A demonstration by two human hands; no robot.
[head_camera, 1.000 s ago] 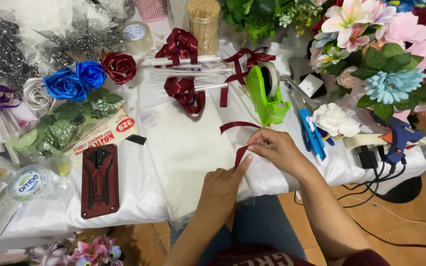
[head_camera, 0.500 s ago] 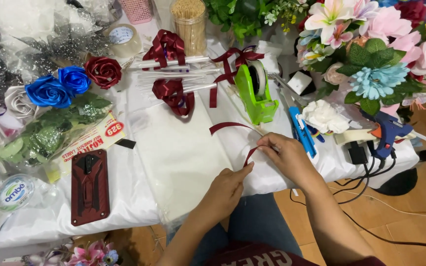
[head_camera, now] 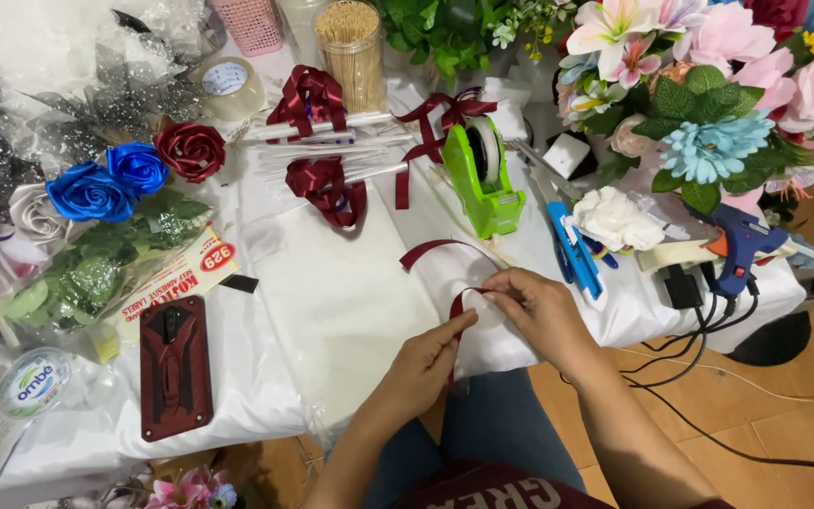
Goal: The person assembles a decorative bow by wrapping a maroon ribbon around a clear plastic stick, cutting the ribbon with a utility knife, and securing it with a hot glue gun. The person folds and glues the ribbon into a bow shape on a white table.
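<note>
Hands [head_camera: 482,335] hide part of the dark red ribbon [head_camera: 431,251] they pinch.

Two bare forearms without sleeves, left hand [head_camera: 423,366] and right hand [head_camera: 536,312] without rings or gloves, blue jeans, dark maroon top with pale lettering

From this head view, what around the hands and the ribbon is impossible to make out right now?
- Dark red ribbon: its near end is hidden under the right hand and left hand.
- Right hand's fingertips: curled under, so the grip is unclear.
- Blue scissors: handles partly hidden behind the right hand.
- Glue gun: its cable runs off the frame's edge.
</note>
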